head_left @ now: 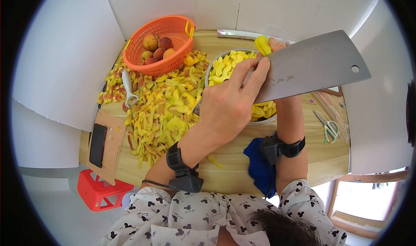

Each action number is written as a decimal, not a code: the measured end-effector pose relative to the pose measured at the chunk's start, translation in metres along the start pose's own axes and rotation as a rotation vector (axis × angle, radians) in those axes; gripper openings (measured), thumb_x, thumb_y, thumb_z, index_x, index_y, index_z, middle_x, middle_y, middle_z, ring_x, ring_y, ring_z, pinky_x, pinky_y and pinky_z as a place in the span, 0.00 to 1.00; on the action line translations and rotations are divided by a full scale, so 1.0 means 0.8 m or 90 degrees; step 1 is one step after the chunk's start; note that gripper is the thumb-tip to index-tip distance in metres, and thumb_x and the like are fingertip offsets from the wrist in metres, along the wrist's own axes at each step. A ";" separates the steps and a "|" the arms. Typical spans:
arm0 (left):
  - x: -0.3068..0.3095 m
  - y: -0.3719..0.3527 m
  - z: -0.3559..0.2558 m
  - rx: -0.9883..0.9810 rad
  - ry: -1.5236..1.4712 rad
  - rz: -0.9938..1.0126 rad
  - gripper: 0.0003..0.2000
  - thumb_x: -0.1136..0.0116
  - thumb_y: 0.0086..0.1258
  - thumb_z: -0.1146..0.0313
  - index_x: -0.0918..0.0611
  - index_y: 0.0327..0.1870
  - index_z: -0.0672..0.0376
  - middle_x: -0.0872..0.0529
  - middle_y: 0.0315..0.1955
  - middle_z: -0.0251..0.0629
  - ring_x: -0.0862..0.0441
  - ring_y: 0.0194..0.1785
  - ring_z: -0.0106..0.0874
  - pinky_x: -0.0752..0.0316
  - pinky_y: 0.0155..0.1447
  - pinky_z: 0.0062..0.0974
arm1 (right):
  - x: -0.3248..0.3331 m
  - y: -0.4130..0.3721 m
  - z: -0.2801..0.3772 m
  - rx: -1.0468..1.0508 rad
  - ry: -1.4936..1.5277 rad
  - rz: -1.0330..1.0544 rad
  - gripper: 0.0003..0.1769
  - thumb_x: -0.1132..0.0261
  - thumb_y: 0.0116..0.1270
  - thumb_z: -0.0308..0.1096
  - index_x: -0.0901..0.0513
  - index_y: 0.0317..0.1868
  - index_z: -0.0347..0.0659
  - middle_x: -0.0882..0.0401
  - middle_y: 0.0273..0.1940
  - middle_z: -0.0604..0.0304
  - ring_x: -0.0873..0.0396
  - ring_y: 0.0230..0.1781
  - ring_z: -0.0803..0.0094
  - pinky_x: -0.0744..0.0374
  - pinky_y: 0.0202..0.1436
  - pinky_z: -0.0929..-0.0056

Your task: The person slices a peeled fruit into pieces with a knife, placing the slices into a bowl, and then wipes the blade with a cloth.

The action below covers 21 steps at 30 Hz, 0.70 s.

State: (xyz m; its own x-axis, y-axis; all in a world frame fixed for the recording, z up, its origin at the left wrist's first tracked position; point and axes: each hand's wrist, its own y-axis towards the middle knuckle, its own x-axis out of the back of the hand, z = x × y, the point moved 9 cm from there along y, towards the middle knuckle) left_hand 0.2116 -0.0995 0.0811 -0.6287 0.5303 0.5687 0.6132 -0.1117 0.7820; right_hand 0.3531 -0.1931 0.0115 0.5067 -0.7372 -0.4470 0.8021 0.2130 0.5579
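Observation:
My left hand (229, 105) is closed around the handle end of a wide metal cleaver (316, 64), with fingers pressed against the blade. The blade points right and hides most of my right hand (277, 43). Only some fingertips of that hand show above the blade, gripping a peeled yellow peach piece (262, 45). Beneath both hands stands a round metal bowl (206, 79) full of yellow peach slices (223, 68). The bowl's middle is covered by my left hand and the cleaver.
Peach peelings (173, 103) lie heaped left of the bowl, with a white peeler (127, 83) on them. Behind is an orange basket (134, 51) of whole peaches. Scissors (329, 129) and thin sticks lie right, a blue cloth (260, 163) in front, a phone (98, 145) left.

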 end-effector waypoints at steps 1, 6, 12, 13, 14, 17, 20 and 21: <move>0.000 0.000 0.000 -0.003 0.015 0.001 0.26 0.46 0.58 0.78 0.25 0.62 0.61 0.20 0.51 0.40 0.19 0.23 0.32 0.23 0.27 0.26 | -0.002 -0.001 0.002 -0.002 -0.004 -0.015 0.14 0.34 0.66 0.30 0.24 0.50 0.40 0.25 0.44 0.60 0.24 0.45 0.70 0.22 0.48 0.71; -0.003 -0.001 0.001 -0.006 0.020 -0.006 0.26 0.45 0.58 0.78 0.25 0.62 0.60 0.21 0.51 0.40 0.19 0.23 0.31 0.23 0.27 0.26 | -0.016 -0.005 0.015 -0.013 -0.022 -0.088 0.07 0.36 0.68 0.32 0.25 0.42 0.42 0.26 0.37 0.65 0.26 0.37 0.77 0.24 0.39 0.76; -0.008 -0.004 0.008 -0.007 0.010 -0.042 0.25 0.46 0.59 0.79 0.25 0.61 0.62 0.20 0.52 0.41 0.18 0.24 0.32 0.23 0.28 0.26 | -0.019 -0.007 0.018 0.007 -0.038 -0.100 0.06 0.40 0.71 0.33 0.26 0.35 0.44 0.29 0.33 0.70 0.31 0.32 0.83 0.29 0.32 0.81; -0.007 -0.004 0.008 -0.007 0.007 -0.053 0.24 0.46 0.59 0.79 0.25 0.60 0.62 0.20 0.52 0.41 0.18 0.25 0.32 0.23 0.28 0.26 | -0.019 -0.007 0.019 0.007 -0.038 -0.100 0.06 0.40 0.71 0.33 0.26 0.35 0.44 0.29 0.33 0.70 0.31 0.32 0.83 0.29 0.32 0.81; -0.006 -0.004 0.006 -0.007 0.007 -0.053 0.24 0.46 0.59 0.79 0.25 0.60 0.62 0.20 0.52 0.41 0.18 0.25 0.32 0.23 0.28 0.26 | -0.023 -0.007 0.032 0.068 -0.217 -0.089 0.06 0.41 0.70 0.32 0.27 0.35 0.42 0.29 0.32 0.69 0.32 0.32 0.81 0.30 0.33 0.80; -0.004 -0.003 0.010 0.051 -0.017 -0.041 0.29 0.45 0.51 0.89 0.24 0.59 0.60 0.19 0.51 0.42 0.16 0.45 0.40 0.20 0.36 0.30 | -0.051 -0.009 0.059 0.183 -0.511 -0.041 0.06 0.42 0.69 0.31 0.28 0.35 0.39 0.30 0.32 0.64 0.32 0.32 0.75 0.30 0.36 0.76; -0.004 -0.003 0.011 0.057 -0.015 -0.040 0.29 0.45 0.51 0.89 0.24 0.59 0.60 0.19 0.51 0.43 0.16 0.45 0.41 0.19 0.37 0.30 | -0.070 -0.016 0.065 0.232 -0.599 -0.015 0.07 0.41 0.68 0.31 0.28 0.36 0.36 0.30 0.32 0.60 0.31 0.34 0.67 0.29 0.41 0.70; -0.005 -0.003 0.011 0.058 -0.019 -0.042 0.29 0.45 0.51 0.89 0.24 0.59 0.59 0.20 0.51 0.43 0.16 0.45 0.41 0.20 0.38 0.30 | -0.069 -0.018 0.065 0.229 -0.573 -0.025 0.08 0.41 0.67 0.31 0.28 0.36 0.34 0.29 0.33 0.57 0.31 0.35 0.64 0.29 0.44 0.68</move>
State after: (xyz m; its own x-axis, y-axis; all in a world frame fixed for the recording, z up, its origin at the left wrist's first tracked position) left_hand 0.2171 -0.0936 0.0751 -0.6553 0.5586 0.5084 0.6130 0.0000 0.7901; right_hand 0.2974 -0.1888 0.0643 -0.0707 -0.9862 0.1494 0.5935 0.0788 0.8010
